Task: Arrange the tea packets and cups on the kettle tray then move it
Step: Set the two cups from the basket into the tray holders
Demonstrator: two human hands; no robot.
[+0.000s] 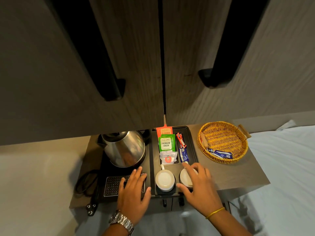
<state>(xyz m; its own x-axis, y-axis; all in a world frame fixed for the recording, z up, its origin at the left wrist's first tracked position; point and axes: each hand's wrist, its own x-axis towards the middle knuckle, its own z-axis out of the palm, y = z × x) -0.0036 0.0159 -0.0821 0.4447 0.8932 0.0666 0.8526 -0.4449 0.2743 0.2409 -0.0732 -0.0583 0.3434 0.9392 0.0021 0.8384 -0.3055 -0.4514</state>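
Observation:
A black kettle tray point(150, 155) sits on a small wooden table point(226, 174). A steel kettle point(125, 149) stands on its left half. In the right half lie an orange tea packet point(164, 131), a green tea packet point(166, 143), a clear tea bag pouch point(168, 158) and red and blue sachets point(182, 149). Two white cups rest upside down at the front: the left cup point(164, 179) is free, and the right cup point(185, 176) lies under my right hand point(198, 185), whose fingers curl over it. My left hand point(133, 189) lies flat, fingers apart, on the perforated drip grille point(112, 185).
A round wicker basket point(223, 142) with blue sachets point(220, 154) and a wooden-handled item stands right of the tray. A black power cord and plug point(88, 188) lie left of the tray. Cupboard doors with black handles hang above. A white bed sheet point(281, 167) is at right.

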